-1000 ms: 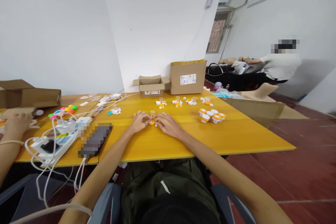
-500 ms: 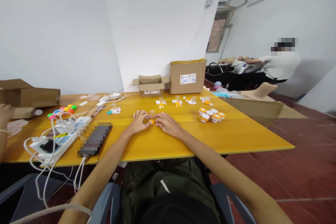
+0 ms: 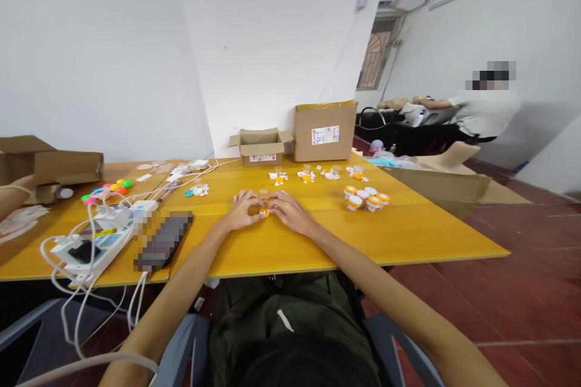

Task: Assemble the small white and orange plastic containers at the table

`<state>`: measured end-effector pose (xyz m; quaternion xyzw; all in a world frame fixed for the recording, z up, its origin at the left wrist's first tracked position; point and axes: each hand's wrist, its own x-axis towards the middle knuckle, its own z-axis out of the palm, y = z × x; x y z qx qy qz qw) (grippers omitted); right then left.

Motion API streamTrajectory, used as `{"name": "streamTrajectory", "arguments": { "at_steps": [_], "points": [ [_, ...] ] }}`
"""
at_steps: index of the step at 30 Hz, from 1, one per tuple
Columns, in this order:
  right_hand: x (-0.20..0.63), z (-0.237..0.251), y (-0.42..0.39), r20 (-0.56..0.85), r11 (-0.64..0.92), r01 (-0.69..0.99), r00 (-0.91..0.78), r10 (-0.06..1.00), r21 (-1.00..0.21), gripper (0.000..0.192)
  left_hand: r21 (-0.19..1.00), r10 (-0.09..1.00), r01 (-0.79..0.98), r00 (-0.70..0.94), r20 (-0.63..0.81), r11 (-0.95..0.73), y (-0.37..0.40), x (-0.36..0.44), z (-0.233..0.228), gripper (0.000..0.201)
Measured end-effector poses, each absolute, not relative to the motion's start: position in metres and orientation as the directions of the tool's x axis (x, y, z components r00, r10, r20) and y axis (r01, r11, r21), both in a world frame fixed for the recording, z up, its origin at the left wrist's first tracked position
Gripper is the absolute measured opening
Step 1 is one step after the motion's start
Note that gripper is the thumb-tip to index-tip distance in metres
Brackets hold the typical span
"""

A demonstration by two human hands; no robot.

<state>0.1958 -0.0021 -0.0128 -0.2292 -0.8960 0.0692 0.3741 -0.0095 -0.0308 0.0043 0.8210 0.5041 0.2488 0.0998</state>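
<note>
Both my hands rest on the yellow table (image 3: pixel 408 236) with their fingertips meeting around a small orange cap (image 3: pixel 264 213). My left hand (image 3: pixel 242 210) pinches it from the left, my right hand (image 3: pixel 290 211) from the right. A small clear vial (image 3: pixel 264 195) stands just behind the cap. To the right is a cluster of several finished little jars with orange and white lids (image 3: pixel 367 199). Farther back lie loose white and orange parts (image 3: pixel 307 176) in small heaps.
Two cardboard boxes (image 3: pixel 324 130) stand at the table's far edge. A power strip with white cables (image 3: pixel 97 240) and a dark phone (image 3: pixel 164 240) lie at the left, with coloured caps (image 3: pixel 106 190) behind. Another person's arm (image 3: pixel 13 199) is at far left; a seated person (image 3: pixel 485 112) is at back right.
My fingers have shifted slightly around the orange cap. The other person's hand at far left has drawn back toward the frame edge. The view has tilted a little.
</note>
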Motion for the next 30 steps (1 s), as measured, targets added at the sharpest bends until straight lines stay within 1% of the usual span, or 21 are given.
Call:
{"name": "streamTrajectory", "arguments": {
  "at_steps": [10, 19, 26, 30],
  "points": [
    [0.1942, -0.0142, -0.0010, 0.613, 0.881, 0.365, -0.634, 0.471, -0.300, 0.013, 0.436, 0.872, 0.757, 0.395, 0.288, -0.487, -0.0321, -0.0081, 0.0061, 0.019],
    [0.1926, -0.0147, 0.0003, 0.597, 0.880, 0.356, -0.646, 0.476, -0.315, 0.012, 0.416, 0.859, 0.754, 0.409, 0.310, -0.509, -0.0332, -0.0076, 0.0070, 0.017],
    [0.1930, -0.0151, 0.0006, 0.595, 0.883, 0.355, -0.652, 0.470, -0.307, 0.014, 0.404, 0.862, 0.765, 0.402, 0.308, -0.501, -0.0331, -0.0079, 0.0063, 0.021],
    [0.1926, -0.0160, 0.0013, 0.599, 0.883, 0.357, -0.648, 0.470, -0.305, 0.014, 0.399, 0.848, 0.754, 0.412, 0.332, -0.522, -0.0325, -0.0085, 0.0055, 0.019]
  ]
}}
